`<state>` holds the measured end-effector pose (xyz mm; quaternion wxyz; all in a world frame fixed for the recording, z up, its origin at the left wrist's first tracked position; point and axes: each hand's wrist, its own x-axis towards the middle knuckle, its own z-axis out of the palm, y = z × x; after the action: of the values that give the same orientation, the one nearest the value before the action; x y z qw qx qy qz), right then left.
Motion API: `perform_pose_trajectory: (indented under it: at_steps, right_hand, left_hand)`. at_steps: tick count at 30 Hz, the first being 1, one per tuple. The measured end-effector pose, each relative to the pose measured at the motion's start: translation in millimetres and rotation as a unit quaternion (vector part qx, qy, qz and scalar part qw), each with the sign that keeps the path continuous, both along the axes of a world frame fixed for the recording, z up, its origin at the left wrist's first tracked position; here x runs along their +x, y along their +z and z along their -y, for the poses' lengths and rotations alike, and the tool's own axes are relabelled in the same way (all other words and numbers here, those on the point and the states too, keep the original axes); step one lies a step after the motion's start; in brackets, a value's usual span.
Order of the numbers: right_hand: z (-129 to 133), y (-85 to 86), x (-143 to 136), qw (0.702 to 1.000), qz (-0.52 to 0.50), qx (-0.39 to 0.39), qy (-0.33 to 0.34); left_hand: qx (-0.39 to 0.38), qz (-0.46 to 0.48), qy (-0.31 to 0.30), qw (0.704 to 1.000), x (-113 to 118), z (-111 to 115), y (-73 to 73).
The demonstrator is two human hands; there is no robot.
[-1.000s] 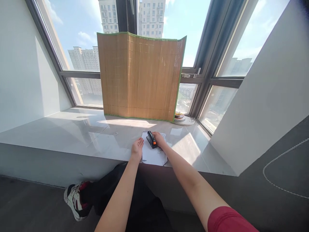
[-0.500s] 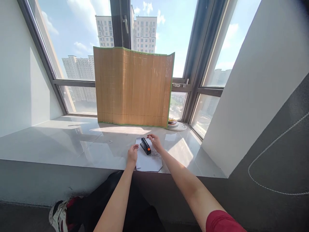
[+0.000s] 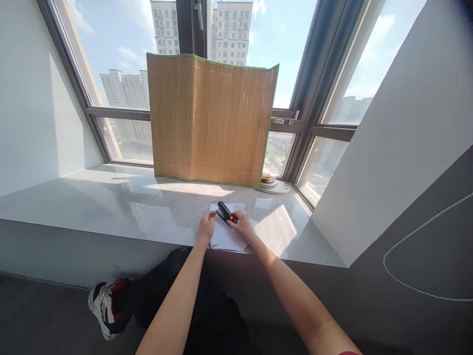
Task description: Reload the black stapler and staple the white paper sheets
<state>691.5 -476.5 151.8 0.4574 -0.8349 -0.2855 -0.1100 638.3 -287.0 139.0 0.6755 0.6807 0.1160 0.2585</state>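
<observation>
A: Start nearest the camera.
B: Lower left: a leg in black trousers and a white, black and red shoe. Both bare forearms reach up from the bottom edge.

A: Condition of the right hand?
B: Centre of frame, pinching the orange-marked near end of the black stapler between thumb and fingers.

A: And the left hand?
B: Just left of the stapler, fingers bent inward. Whether they are pressed together or touch it, I cannot tell.

A: Position of the stapler?
B: Tilted toward the upper left, over the white paper sheets. Faint print shows on their upper right part. The sheets lie at the front edge of the glossy pale windowsill.

A: Beyond that?
B: Upper centre, a brown slatted mat with green edging stands upright before the dark-framed window. A stack of round, flat pieces sits by its lower right corner. Farthest, pale high-rise buildings under a blue sky.
</observation>
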Motion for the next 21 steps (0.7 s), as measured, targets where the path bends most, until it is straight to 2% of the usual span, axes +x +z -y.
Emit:
perform_pose_trajectory:
  at_steps: [3,5,9,17,21]
  right_hand:
    - [8,-3.9,5,0.996,-0.019,0.078,-0.030]
    - [14,-6.6,7,0.993,-0.038,0.102,-0.050]
    - [19,-8.5,11,0.992,-0.033,0.098,-0.070]
    - [20,-9.3,11,0.991,-0.046,0.123,-0.026]
    - [18,-7.1,8,0.992,-0.060,0.106,-0.044]
  left_hand:
    - [-0.020,0.016,0.006,1.000,2,2,-3.1]
    - [-0.027,0.019,0.013,0.999,2,3,-4.4]
    - [-0.028,0.021,0.024,0.999,3,5,-6.6]
    - [-0.079,0.025,0.030,0.996,3,6,-4.1]
    - [-0.077,0.029,0.023,0.996,0,6,-1.3]
